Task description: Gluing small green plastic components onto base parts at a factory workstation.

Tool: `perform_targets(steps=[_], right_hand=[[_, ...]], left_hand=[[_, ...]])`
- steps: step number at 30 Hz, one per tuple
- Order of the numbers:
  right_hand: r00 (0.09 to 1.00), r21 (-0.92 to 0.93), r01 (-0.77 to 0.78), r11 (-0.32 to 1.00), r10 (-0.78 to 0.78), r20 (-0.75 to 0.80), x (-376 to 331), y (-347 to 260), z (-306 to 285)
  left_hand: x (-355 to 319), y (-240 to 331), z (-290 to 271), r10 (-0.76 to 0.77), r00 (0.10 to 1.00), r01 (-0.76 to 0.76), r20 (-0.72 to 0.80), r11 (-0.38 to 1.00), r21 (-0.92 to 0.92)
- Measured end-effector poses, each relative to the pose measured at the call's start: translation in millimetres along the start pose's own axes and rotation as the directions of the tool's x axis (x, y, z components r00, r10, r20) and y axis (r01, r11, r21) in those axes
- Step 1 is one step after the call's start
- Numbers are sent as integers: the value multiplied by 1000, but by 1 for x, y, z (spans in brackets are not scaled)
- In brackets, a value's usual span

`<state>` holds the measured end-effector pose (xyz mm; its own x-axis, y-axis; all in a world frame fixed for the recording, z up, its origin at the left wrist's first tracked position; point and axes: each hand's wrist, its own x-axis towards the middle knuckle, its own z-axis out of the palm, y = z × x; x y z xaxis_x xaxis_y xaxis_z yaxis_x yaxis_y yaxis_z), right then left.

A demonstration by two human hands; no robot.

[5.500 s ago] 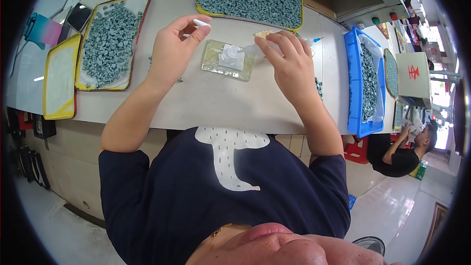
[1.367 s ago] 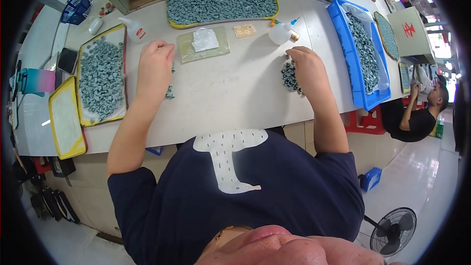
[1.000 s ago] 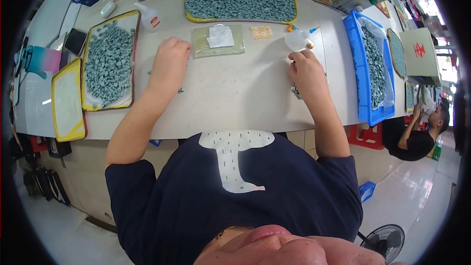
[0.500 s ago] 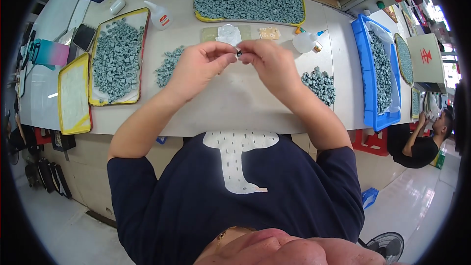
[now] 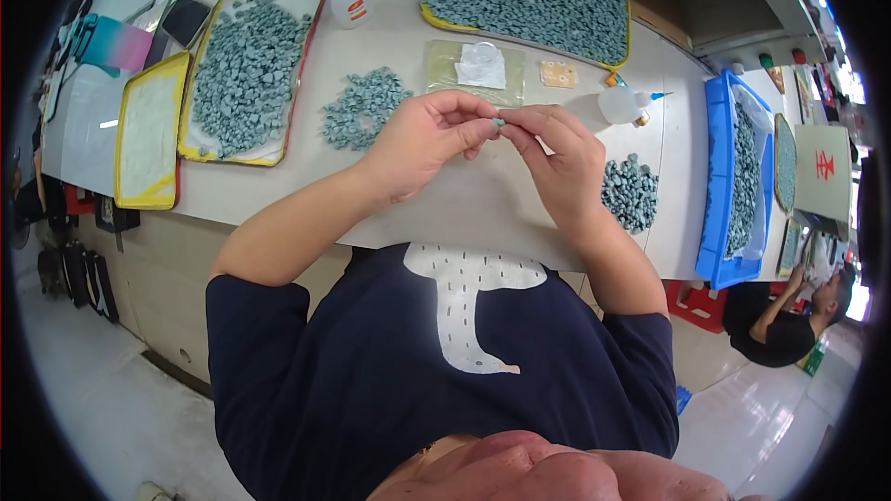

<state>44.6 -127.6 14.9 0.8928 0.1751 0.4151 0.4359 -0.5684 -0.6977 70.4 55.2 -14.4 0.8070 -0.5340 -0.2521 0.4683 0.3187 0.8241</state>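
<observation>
A small grey-green piece (image 5: 499, 122), too small to name its kind, is pinched between both my hands above the middle of the table. My left hand (image 5: 418, 144) grips it from the left between thumb and forefinger. From the right, the thumb and fingertips of my right hand (image 5: 564, 160) close on it too. Left of my left hand lies a loose pile of pale grey-green pieces (image 5: 357, 109). A darker, shinier pile of pieces (image 5: 631, 193) lies beside my right wrist. Beyond my fingers a white paper (image 5: 481, 67) rests on a flat yellowish-green pad (image 5: 444, 70).
Yellow-rimmed trays of pieces stand at the left (image 5: 295, 83) and far side (image 5: 520, 31); an empty yellow tray (image 5: 139, 187) is leftmost. A white squeeze bottle (image 5: 349, 5), a clear bottle (image 5: 617, 105) and a blue bin (image 5: 710, 186) stand around. A person (image 5: 778, 325) sits at far right.
The whole view has shifted and turned slightly. Both hands stay together at the piece, whose grey-green side shows now where it looked dark before.
</observation>
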Motion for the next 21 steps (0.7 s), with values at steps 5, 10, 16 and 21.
perform_targets(steps=[5,10,16,21], right_hand=[[997,-26,65,998,-64,45,3,0,7],[993,-40,105,994,-103,56,7,0,13],[940,-273,338,901,-336,57,28,11,9],[872,-421,479,771,-472,128,47,31,11]], left_hand=[[-4,1,-8,81,996,-76,-40,991,111],[-10,7,-12,156,983,-110,-99,923,369],[-6,5,-19,215,967,-142,-137,901,410],[-4,5,-21,209,966,-148,-153,930,336]])
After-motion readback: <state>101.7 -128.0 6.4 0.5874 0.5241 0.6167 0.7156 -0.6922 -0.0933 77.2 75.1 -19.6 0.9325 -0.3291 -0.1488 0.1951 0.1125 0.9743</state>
